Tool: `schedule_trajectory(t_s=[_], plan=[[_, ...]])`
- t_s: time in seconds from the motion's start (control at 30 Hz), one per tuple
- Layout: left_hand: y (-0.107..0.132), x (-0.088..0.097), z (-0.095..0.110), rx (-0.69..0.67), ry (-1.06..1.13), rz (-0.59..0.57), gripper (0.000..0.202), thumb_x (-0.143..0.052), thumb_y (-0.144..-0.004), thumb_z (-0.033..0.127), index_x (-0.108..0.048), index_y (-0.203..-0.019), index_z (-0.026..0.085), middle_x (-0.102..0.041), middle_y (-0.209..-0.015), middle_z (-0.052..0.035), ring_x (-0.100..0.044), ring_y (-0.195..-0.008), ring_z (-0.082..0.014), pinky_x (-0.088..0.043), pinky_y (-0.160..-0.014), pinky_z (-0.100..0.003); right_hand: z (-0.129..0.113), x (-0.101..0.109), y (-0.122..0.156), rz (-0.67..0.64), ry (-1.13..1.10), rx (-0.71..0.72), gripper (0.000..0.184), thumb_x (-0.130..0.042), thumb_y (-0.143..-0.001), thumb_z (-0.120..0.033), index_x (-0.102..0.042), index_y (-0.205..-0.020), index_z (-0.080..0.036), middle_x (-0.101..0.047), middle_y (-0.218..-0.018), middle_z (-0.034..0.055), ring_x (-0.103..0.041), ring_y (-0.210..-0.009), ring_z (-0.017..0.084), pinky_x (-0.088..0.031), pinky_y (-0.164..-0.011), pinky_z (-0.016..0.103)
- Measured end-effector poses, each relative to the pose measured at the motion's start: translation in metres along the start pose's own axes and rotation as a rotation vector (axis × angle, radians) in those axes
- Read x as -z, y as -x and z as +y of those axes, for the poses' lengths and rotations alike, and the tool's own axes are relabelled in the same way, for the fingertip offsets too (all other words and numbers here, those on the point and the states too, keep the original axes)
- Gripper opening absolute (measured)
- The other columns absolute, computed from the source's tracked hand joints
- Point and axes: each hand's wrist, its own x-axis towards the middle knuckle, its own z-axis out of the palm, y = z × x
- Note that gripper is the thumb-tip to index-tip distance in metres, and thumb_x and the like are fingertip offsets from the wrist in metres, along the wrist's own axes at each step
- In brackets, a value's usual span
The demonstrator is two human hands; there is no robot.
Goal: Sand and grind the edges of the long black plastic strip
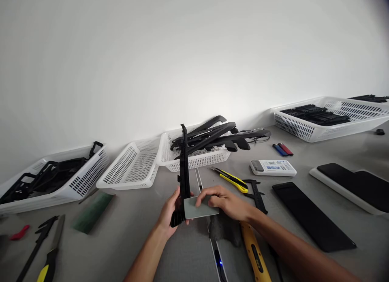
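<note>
My left hand (170, 211) grips the lower end of a long, narrow black plastic part (184, 168), which stands up away from me over the table. In my right hand (223, 201) is a flat, grey-green rectangular piece (199, 210), held between thumb and fingers. Its left edge touches or overlaps the side of the black part near the bottom; I cannot tell which. Some fingers of my left hand are hidden behind the part. Just beyond my right hand lie a yellow utility knife (232, 180) and a black caliper (258, 197).
White baskets (146, 180) line the wall, one heaped with curved black parts (209, 136). Below my right hand is a yellow-handled tool (254, 253). Rightward lie a white scale-like device (273, 167) and a black slab (313, 215). A knife (54, 249) and green sheet (94, 213) lie left.
</note>
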Motion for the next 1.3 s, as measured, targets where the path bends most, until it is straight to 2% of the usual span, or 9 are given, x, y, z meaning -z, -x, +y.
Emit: schedule_trajectory(t_s=[0.1, 0.27, 0.33, 0.5, 0.67, 0.83, 1.0, 1.17, 1.3], plan=[[-0.001, 0.000, -0.002, -0.030, 0.009, -0.008, 0.057, -0.062, -0.091, 0.064, -0.074, -0.107, 0.011, -0.066, -0.061, -0.0031, -0.059, -0.045, -0.0165, -0.043, -0.035, -0.025, -0.002, -0.003, 0.001, 0.050, 0.003, 0.043, 0.032, -0.050, -0.078, -0.019, -0.078, -0.095, -0.019, -0.067, -0.084, 0.0003, -0.050, -0.072, 0.016, -0.042, -0.072, 0.028], [-0.002, -0.002, -0.007, -0.002, 0.056, 0.043, 0.051, -0.069, -0.088, 0.062, -0.075, -0.097, 0.012, -0.071, -0.069, -0.0048, -0.065, -0.055, -0.0152, -0.050, -0.050, -0.023, -0.002, -0.016, 0.000, -0.093, 0.035, 0.089, 0.032, -0.051, -0.082, -0.017, -0.078, -0.098, -0.021, -0.065, -0.076, -0.0025, -0.058, -0.076, 0.017, -0.044, -0.104, 0.041], [-0.003, -0.003, -0.009, -0.002, 0.018, 0.008, 0.054, -0.064, -0.090, 0.064, -0.073, -0.092, 0.011, -0.072, -0.068, -0.0071, -0.065, -0.053, -0.0171, -0.047, -0.044, -0.024, 0.002, -0.017, -0.002, -0.042, 0.051, 0.097, 0.033, -0.048, -0.084, -0.018, -0.077, -0.099, -0.021, -0.068, -0.080, -0.0009, -0.063, -0.080, 0.019, -0.045, -0.102, 0.041], [-0.002, -0.005, -0.010, -0.006, -0.042, -0.182, 0.060, -0.049, -0.095, 0.068, -0.069, -0.100, 0.012, -0.071, -0.067, -0.0095, -0.063, -0.048, -0.0178, -0.043, -0.038, -0.023, 0.011, -0.002, -0.005, 0.359, 0.192, 0.138, 0.035, -0.047, -0.089, -0.023, -0.075, -0.110, -0.023, -0.073, -0.107, 0.0050, -0.062, -0.095, 0.023, -0.046, -0.089, 0.035], [0.000, -0.006, -0.008, 0.032, -0.019, -0.309, 0.059, -0.041, -0.100, 0.063, -0.066, -0.111, 0.011, -0.069, -0.066, -0.0076, -0.062, -0.047, -0.0168, -0.044, -0.038, -0.022, 0.010, 0.007, -0.006, 0.300, 0.148, 0.098, 0.034, -0.046, -0.085, -0.020, -0.076, -0.101, -0.022, -0.067, -0.082, 0.0018, -0.052, -0.074, 0.019, -0.040, -0.071, 0.029], [-0.001, -0.006, -0.011, 0.045, -0.014, -0.339, 0.059, -0.039, -0.101, 0.061, -0.065, -0.114, 0.010, -0.068, -0.064, -0.0073, -0.060, -0.046, -0.0162, -0.043, -0.037, -0.021, 0.013, 0.007, -0.007, 0.265, 0.116, 0.070, 0.034, -0.048, -0.088, -0.023, -0.075, -0.109, -0.023, -0.065, -0.082, 0.0002, -0.049, -0.071, 0.017, -0.038, -0.069, 0.028], [-0.002, -0.008, -0.011, 0.062, -0.028, -0.334, 0.062, -0.035, -0.101, 0.065, -0.064, -0.115, 0.011, -0.067, -0.064, -0.0067, -0.059, -0.046, -0.0154, -0.043, -0.036, -0.021, 0.013, 0.007, -0.006, 0.423, 0.208, 0.130, 0.034, -0.046, -0.089, -0.020, -0.075, -0.108, -0.023, -0.070, -0.104, 0.0036, -0.055, -0.083, 0.019, -0.043, -0.079, 0.031], [-0.001, -0.008, -0.010, 0.072, -0.048, -0.331, 0.066, -0.035, -0.100, 0.068, -0.063, -0.120, 0.011, -0.068, -0.065, -0.0065, -0.061, -0.046, -0.0156, -0.044, -0.038, -0.021, 0.014, 0.003, -0.007, 0.291, 0.198, 0.152, 0.033, -0.045, -0.098, -0.027, -0.070, -0.120, -0.024, -0.069, -0.115, 0.0051, -0.060, -0.099, 0.022, -0.046, -0.090, 0.035], [0.001, -0.009, -0.009, 0.035, -0.053, -0.329, 0.062, -0.037, -0.102, 0.063, -0.057, -0.133, 0.013, -0.068, -0.065, -0.0050, -0.061, -0.046, -0.0160, -0.044, -0.038, -0.021, 0.023, 0.004, -0.009, 0.588, 0.319, 0.136, 0.039, -0.048, -0.101, -0.034, -0.055, -0.138, -0.024, -0.065, -0.108, 0.0043, -0.058, -0.087, 0.020, -0.048, -0.085, 0.035]])
